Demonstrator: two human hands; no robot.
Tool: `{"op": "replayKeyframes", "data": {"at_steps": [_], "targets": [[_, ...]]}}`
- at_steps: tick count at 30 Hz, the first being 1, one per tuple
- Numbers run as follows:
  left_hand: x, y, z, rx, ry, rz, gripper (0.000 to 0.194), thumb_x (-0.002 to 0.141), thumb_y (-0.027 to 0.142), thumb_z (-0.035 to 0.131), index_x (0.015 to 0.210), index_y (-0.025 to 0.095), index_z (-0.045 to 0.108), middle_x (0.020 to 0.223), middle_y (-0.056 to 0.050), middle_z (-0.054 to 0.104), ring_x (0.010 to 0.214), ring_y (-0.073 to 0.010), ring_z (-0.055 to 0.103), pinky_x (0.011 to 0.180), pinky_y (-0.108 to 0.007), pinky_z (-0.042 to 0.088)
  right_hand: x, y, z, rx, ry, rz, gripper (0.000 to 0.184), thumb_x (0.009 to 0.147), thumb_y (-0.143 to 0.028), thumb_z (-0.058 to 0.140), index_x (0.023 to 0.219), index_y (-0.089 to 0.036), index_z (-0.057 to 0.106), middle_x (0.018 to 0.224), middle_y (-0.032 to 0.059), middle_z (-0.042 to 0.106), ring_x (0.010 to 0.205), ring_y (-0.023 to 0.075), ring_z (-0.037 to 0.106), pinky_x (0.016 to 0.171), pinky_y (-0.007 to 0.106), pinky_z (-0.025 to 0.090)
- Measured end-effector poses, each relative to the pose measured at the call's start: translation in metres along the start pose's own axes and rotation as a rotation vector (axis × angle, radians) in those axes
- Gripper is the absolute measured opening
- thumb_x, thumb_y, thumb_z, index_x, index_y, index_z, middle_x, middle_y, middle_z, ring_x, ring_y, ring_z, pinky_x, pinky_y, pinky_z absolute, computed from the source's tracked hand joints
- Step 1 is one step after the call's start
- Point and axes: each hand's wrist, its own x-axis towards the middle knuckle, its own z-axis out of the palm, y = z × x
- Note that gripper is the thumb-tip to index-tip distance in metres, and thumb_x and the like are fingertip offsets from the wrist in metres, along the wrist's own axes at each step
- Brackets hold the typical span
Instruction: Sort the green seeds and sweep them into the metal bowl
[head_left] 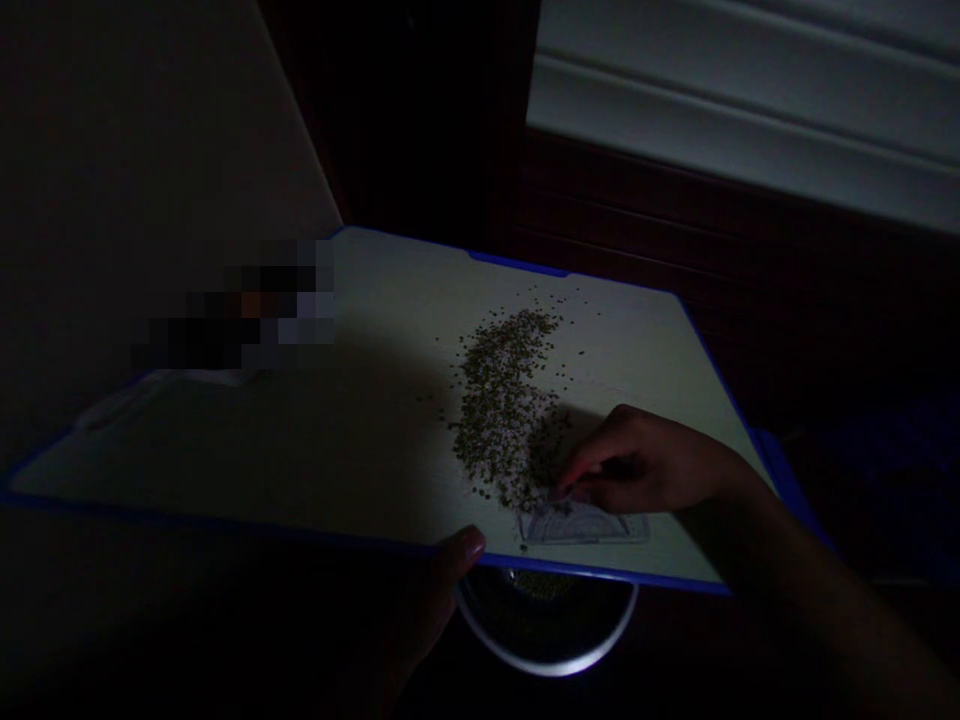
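A white board with a blue rim is held tilted in dim light. My left hand grips its near edge, thumb on top. A heap of small greenish-brown seeds lies on the board's right half. My right hand rests on the board beside the seeds, fingers curled together at the lower end of the heap, touching them. A clear protractor-like ruler lies on the board just under that hand. Below the board's near edge sits a round white-rimmed bowl with seeds in it.
A pixelated patch covers the board's far left. A pale wall stands at the left, and a dark wooden panel with a light slatted surface at the upper right. The lower left is too dark to read.
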Motion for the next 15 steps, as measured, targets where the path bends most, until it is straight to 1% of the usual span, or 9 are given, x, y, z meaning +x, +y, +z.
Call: {"op": "replayKeyframes", "data": {"at_steps": [3,6,9,12,15], "targets": [[0.0014,-0.0010,-0.0004,-0.010,0.008,0.009,0.045,0.068,0.047,0.077,0.101,0.017,0.080,0.105,-0.011,0.082,0.124,-0.0410,0.064,0.110,-0.052,0.044,0.0006,-0.0010,0.0007,0.013,-0.006,0.000,0.019,0.088,-0.017,0.069,0.102,-0.007,0.079,0.067,0.0036,0.072,0.054,0.0079,0.058,0.052,0.017,0.044],[0.0033,-0.0022,-0.0011,-0.018,0.025,0.021,0.045,0.065,0.046,0.079,0.099,0.017,0.081,0.106,-0.010,0.082,0.124,-0.0403,0.063,0.111,-0.051,0.044,0.0016,-0.0007,0.0019,0.049,-0.035,0.001,0.021,0.088,-0.015,0.069,0.106,-0.009,0.079,0.078,0.0065,0.077,0.063,0.0095,0.065,0.058,0.017,0.048],[0.0048,-0.0033,-0.0019,-0.020,0.027,0.034,0.043,0.065,0.047,0.079,0.097,0.018,0.081,0.106,-0.010,0.082,0.125,-0.0397,0.063,0.113,-0.050,0.043,0.0021,0.0001,0.0021,0.054,-0.050,0.014,0.021,0.089,-0.016,0.069,0.107,-0.009,0.078,0.081,0.0080,0.078,0.065,0.0106,0.067,0.060,0.018,0.049],[0.0048,-0.0033,-0.0018,-0.022,0.006,0.012,0.041,0.065,0.049,0.079,0.093,0.019,0.082,0.104,-0.010,0.082,0.124,-0.0403,0.064,0.110,-0.052,0.045,0.0022,0.0002,0.0010,0.029,-0.055,0.019,0.020,0.090,-0.017,0.069,0.106,-0.008,0.078,0.081,0.0081,0.078,0.066,0.0110,0.066,0.060,0.019,0.048],[0.0036,-0.0021,-0.0009,-0.044,-0.058,-0.009,0.041,0.066,0.052,0.080,0.089,0.018,0.083,0.103,-0.009,0.082,0.124,-0.0407,0.064,0.108,-0.051,0.048,0.0021,-0.0003,-0.0002,0.005,-0.055,0.033,0.020,0.090,-0.017,0.068,0.105,-0.009,0.078,0.077,0.0059,0.076,0.062,0.0101,0.064,0.058,0.019,0.047]]}}
